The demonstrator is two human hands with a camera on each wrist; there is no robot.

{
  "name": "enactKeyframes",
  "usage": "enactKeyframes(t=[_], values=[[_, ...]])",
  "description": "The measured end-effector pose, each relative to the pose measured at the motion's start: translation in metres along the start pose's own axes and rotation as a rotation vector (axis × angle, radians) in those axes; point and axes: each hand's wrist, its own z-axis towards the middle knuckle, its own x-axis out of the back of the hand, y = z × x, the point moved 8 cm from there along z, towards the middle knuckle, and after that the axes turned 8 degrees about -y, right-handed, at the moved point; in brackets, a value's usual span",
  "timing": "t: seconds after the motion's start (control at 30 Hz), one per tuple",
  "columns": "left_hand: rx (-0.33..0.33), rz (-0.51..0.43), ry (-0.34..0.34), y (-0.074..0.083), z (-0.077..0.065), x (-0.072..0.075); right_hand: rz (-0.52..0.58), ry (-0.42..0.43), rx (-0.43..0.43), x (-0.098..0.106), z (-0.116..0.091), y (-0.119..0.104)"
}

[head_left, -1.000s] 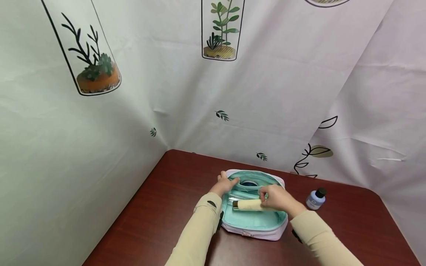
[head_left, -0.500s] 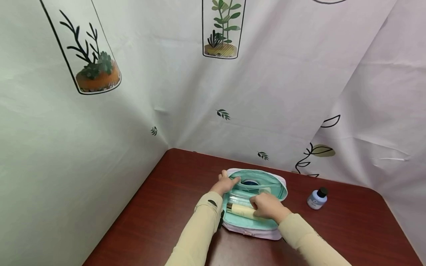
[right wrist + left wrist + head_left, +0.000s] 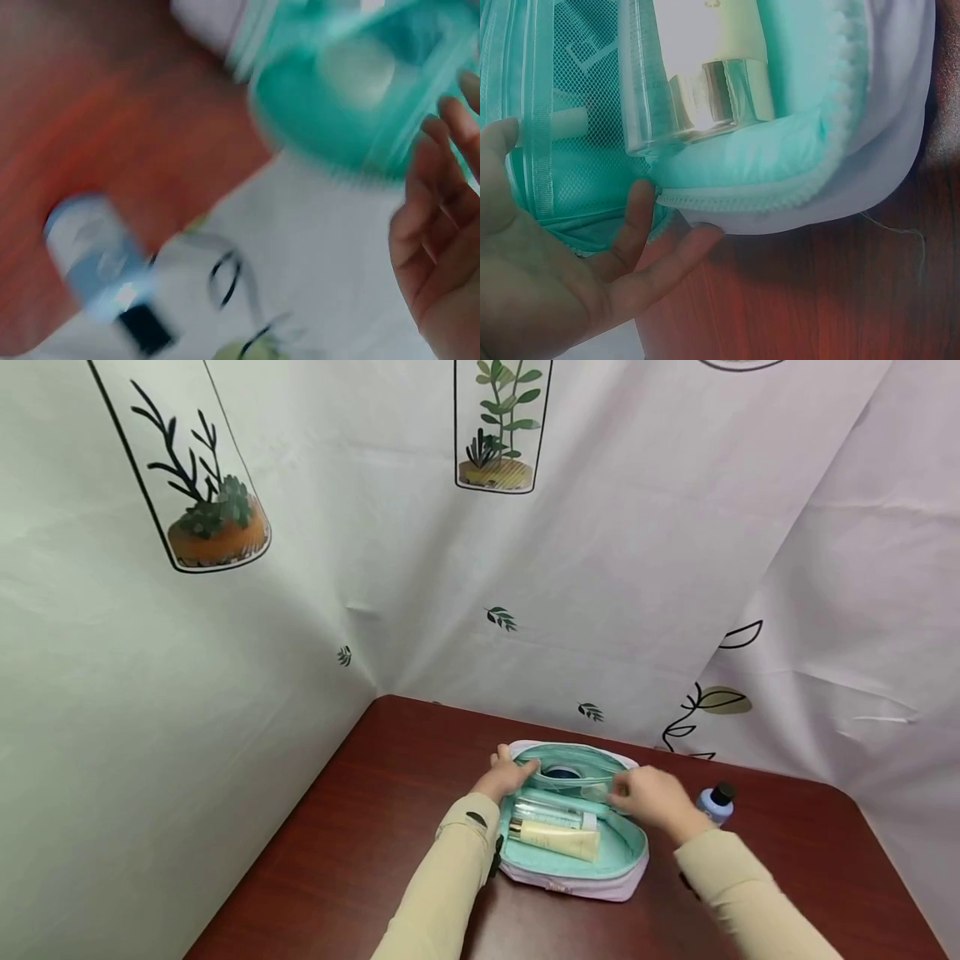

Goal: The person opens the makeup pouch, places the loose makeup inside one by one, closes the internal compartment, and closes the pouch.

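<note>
A pale pink toiletry bag [image 3: 585,887] with a teal lining lies unzipped on the table. My left hand [image 3: 507,776] holds its lid at the left side, thumb over the mesh pocket's band in the left wrist view. Inside the bag, a cream-coloured tube [image 3: 558,839] with a gold cap lies in front of a clear bottle [image 3: 547,813]. The mesh pocket [image 3: 592,67] holds a dark round item [image 3: 561,772] and a pale one [image 3: 596,791]. My right hand [image 3: 652,797], fingers loosely bent and holding nothing, is by the lid's right side; contact is unclear.
A light blue bottle [image 3: 715,806] with a black cap stands on the dark red table [image 3: 420,785], right of the bag and partly behind my right hand. White printed fabric [image 3: 420,552] hangs along the table's back and left edges.
My right hand set the cream tube down in the bag beside the clear bottle, let go and moved up and right to the lid. My left hand stayed on the bag.
</note>
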Motion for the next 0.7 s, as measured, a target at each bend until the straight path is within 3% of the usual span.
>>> enactKeyframes(t=[0.17, 0.33, 0.47, 0.7], values=[[0.013, 0.000, 0.014, -0.001, 0.002, 0.001, 0.012, 0.105, -0.192, 0.033, -0.020, 0.064], [0.008, 0.002, 0.026, -0.001, 0.000, 0.002, 0.087, 0.006, -0.348, 0.031, -0.043, 0.114], [-0.003, -0.007, 0.020, 0.000, -0.002, 0.003, 0.134, -0.048, -0.383, 0.018, -0.054, 0.133], [0.006, -0.005, 0.013, 0.001, -0.001, 0.002, 0.148, -0.095, -0.387, 0.004, -0.059, 0.143]])
